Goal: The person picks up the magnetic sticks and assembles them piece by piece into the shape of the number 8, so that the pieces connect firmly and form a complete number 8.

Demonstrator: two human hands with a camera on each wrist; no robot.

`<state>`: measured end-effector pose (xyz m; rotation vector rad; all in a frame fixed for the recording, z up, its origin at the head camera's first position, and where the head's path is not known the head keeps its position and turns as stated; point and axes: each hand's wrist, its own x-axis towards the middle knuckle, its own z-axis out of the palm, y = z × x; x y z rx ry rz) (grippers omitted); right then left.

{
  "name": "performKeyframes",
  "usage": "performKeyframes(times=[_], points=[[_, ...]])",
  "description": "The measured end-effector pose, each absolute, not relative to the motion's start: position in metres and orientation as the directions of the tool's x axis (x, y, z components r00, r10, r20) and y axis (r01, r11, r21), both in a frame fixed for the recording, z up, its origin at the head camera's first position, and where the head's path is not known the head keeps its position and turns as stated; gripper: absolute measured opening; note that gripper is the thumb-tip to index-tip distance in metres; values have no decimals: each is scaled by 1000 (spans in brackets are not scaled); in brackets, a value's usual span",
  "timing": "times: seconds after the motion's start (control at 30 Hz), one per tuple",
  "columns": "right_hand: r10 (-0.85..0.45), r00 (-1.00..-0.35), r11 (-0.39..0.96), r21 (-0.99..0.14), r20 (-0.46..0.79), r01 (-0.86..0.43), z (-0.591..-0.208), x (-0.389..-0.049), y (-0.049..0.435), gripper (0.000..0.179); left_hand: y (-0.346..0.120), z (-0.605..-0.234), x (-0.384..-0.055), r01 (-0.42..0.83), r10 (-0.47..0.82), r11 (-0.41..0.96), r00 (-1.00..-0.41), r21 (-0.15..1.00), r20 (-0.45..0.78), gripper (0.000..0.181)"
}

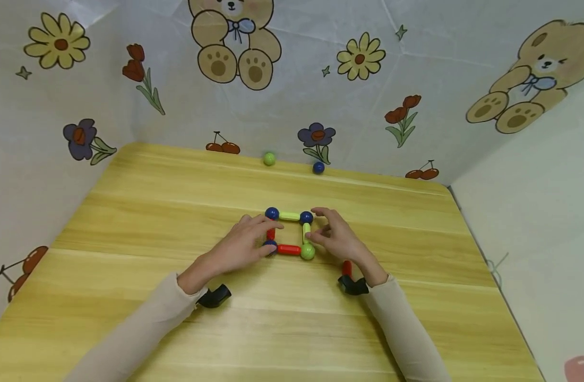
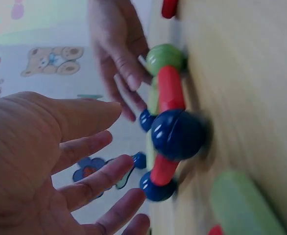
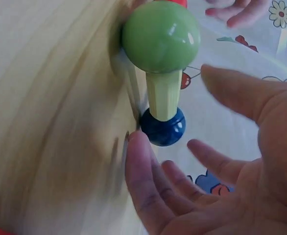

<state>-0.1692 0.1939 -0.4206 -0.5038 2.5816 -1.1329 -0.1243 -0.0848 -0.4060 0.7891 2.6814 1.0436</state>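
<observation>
A square of magnetic rods and balls lies flat on the table. Two red rods (image 1: 289,249) form its near and left sides, two yellow-green rods (image 1: 289,216) its far and right sides. Blue balls (image 2: 178,134) sit at three corners, a green ball (image 3: 160,36) at the near right one. My left hand (image 1: 241,243) hovers at the left side, fingers spread and partly covering the left red rod. On the right side, my right hand (image 1: 338,236) has its thumb and fingers apart around the blue far corner and yellow-green rod, gripping nothing.
Near the table's back edge are a loose green ball (image 1: 269,158) and a loose blue ball (image 1: 318,167). A red rod (image 1: 346,268) lies by my right wrist; a pale green rod (image 2: 241,205) lies below my left hand. Printed cloth (image 1: 177,106) surrounds the wooden table (image 1: 282,329).
</observation>
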Motion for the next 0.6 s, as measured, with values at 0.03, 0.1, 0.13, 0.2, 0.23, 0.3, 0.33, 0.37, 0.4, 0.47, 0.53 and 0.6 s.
performKeyframes(times=[0.03,0.1,0.13,0.2,0.23,0.3,0.33,0.37,0.4,0.47,0.53,0.6], points=[[-427,-898,626,-751,-106,-209,-419,-169,194,69,-89,-403,-124,411,522,614,-852,674,44,46],[-451,-886,610,-761,-105,-221,-418,-170,194,72,-99,-400,-123,399,517,605,-855,689,41,43],[-468,-877,602,-765,-106,-228,-418,-171,195,74,-104,-400,-122,399,518,602,-855,692,43,41],[-503,-856,589,-772,-118,-239,-417,-171,195,78,-113,-400,-120,392,517,599,-855,698,36,35],[-521,-844,586,-772,-127,-245,-417,-171,195,81,-118,-401,-119,390,520,596,-854,702,33,33],[-557,-818,580,-772,-143,-261,-418,-171,196,87,-128,-404,-118,386,529,590,-849,710,23,29],[-574,-804,580,-770,-155,-266,-418,-170,196,91,-133,-406,-117,380,530,593,-848,710,11,27],[-590,-790,581,-767,-166,-272,-418,-170,196,94,-138,-407,-116,374,533,595,-846,712,-1,25],[-604,-777,583,-762,-176,-281,-418,-169,197,98,-144,-409,-116,366,536,595,-844,716,-14,24],[-624,-759,586,-754,-186,-297,-419,-168,197,102,-152,-413,-116,346,541,595,-840,726,-42,23],[-630,-753,595,-742,-191,-309,-419,-167,197,103,-159,-416,-115,325,543,596,-836,734,-71,25],[-627,-755,602,-734,-191,-314,-420,-167,197,102,-163,-418,-115,295,541,595,-835,748,-102,27]])
